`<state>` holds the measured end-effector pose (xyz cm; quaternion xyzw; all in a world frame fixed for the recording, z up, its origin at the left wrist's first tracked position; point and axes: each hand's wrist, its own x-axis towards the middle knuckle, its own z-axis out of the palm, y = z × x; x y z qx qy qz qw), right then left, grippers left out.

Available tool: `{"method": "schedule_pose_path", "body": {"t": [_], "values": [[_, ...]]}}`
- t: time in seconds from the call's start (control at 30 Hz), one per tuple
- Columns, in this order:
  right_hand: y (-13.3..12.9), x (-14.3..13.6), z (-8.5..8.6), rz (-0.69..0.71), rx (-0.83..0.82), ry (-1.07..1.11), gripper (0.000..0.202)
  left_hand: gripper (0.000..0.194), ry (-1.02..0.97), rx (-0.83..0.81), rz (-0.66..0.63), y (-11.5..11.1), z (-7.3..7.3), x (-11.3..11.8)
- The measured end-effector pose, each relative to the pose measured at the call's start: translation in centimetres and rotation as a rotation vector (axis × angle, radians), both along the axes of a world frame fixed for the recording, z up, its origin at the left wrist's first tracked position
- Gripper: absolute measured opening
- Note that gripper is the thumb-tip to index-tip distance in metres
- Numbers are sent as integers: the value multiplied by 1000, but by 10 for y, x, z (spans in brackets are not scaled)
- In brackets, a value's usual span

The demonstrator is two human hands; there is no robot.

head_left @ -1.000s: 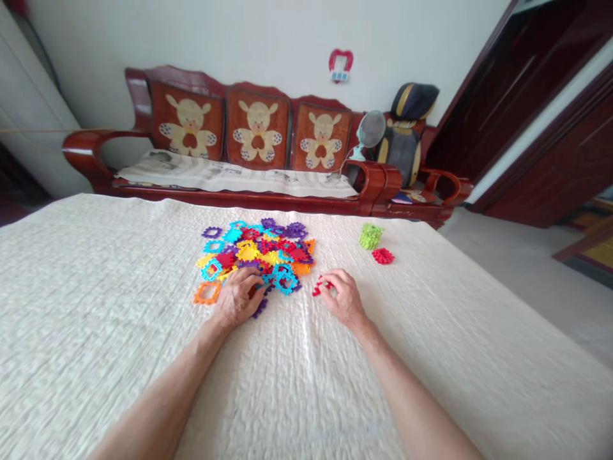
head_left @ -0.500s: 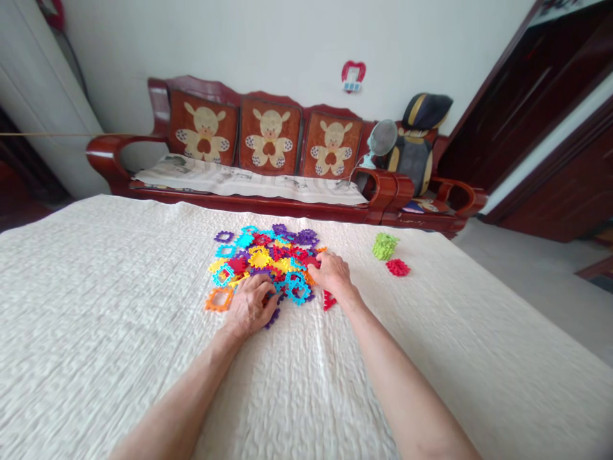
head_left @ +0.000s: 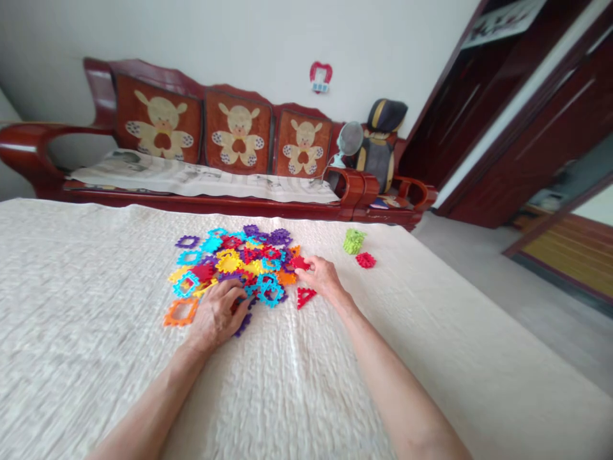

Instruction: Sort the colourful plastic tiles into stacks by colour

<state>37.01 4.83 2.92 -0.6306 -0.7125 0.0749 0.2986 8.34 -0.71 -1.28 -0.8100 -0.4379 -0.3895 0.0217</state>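
A loose heap of plastic interlocking tiles [head_left: 228,260], in purple, blue, yellow, red and orange, lies on the pale quilted cover. At the heap's right edge, my right hand [head_left: 322,276] pinches a solid red interlocking tile [head_left: 299,262] between thumb and fingers. My left hand [head_left: 220,311] rests on the near left side of the heap with curled fingers; what lies under them is mostly hidden. Part of a purple tile [head_left: 243,324] shows beside its fingertips. An orange square frame tile [head_left: 181,312] lies left of that hand, and a red triangle frame [head_left: 305,296] lies below my right hand.
A green stack of tiles [head_left: 354,241] and a small red pile [head_left: 366,260] stand apart on the right of the quilted cover [head_left: 297,383]. Beyond its far edge is a wooden sofa [head_left: 191,197] with bear cushions, and a small fan [head_left: 350,138].
The view has turned to the right, so everything sits further left. My right hand has drawn the red tile to the heap's right edge. My left hand stays over the heap.
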Motion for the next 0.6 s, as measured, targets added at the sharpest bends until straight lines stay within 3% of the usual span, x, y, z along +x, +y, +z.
{"method": "schedule_pose_path", "body": {"t": [0.1, 0.3, 0.43, 0.6], "values": [[-8, 54, -6, -77, 76, 52, 26, 14, 12, 5, -9, 4, -4, -3], [-6, 156, -18, -417, 185, 26, 27, 16, 5, 28, -11, 6, -6, -5], [7, 184, -26, -524, 206, -27, 32, 17, 11, 42, -5, 4, -4, -6], [19, 193, -36, -527, 230, -74, 31, 18, 29, 38, -3, 5, -5, -7]]}}
